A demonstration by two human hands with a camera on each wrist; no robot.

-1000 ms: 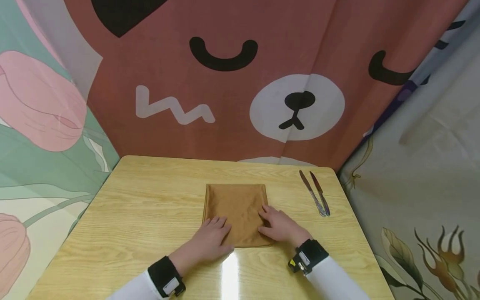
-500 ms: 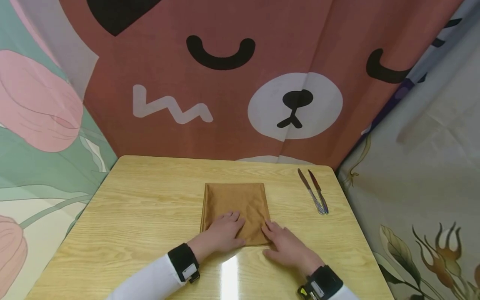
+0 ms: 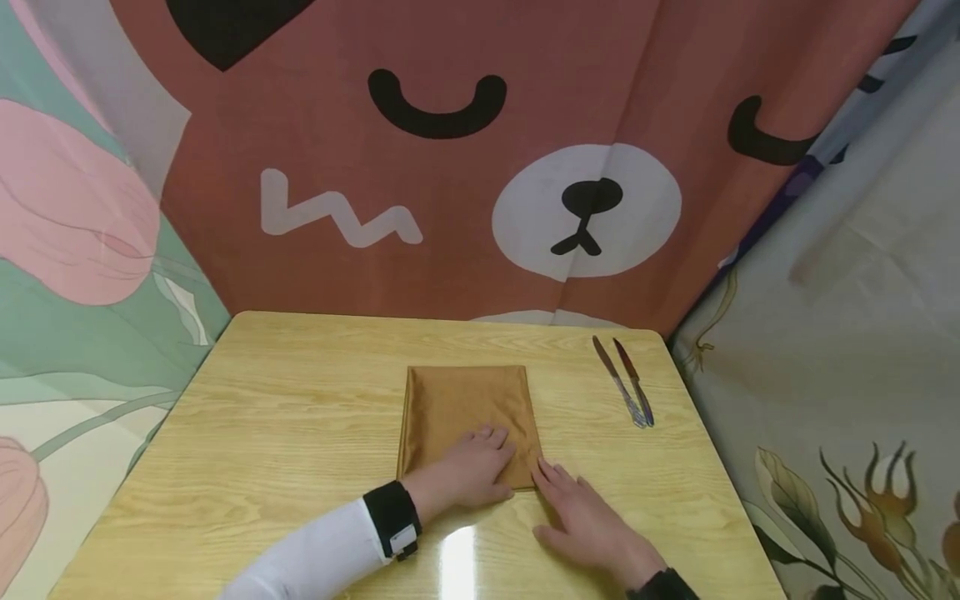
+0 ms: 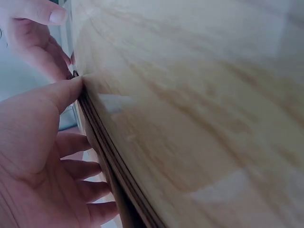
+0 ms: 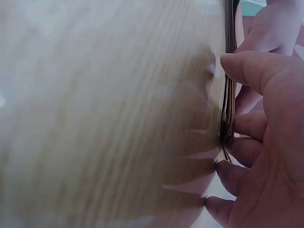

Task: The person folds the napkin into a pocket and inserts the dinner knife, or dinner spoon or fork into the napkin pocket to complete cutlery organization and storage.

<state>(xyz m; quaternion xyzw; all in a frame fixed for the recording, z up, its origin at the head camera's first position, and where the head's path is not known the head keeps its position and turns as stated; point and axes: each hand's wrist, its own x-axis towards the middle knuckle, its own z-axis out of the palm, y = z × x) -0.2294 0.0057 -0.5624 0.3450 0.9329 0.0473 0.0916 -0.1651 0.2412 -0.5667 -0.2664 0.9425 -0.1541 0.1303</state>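
We see the cloth (image 3: 452,404) just below mid-frame, apparently folded into its layered square with perhaps only edges left to even, the left hand (image 3: 467,473) lying loose-fingered on it, the right hand (image 3: 588,523), fingers extended, touching its lower-right corner.

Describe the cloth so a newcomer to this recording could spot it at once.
Find the wooden table below the bear curtain. Near its middle lies a folded, squarish cloth, the left hand on it and the right hand at its near right corner. Unlike the two slim knives to its right, it is broad, flat and brown.
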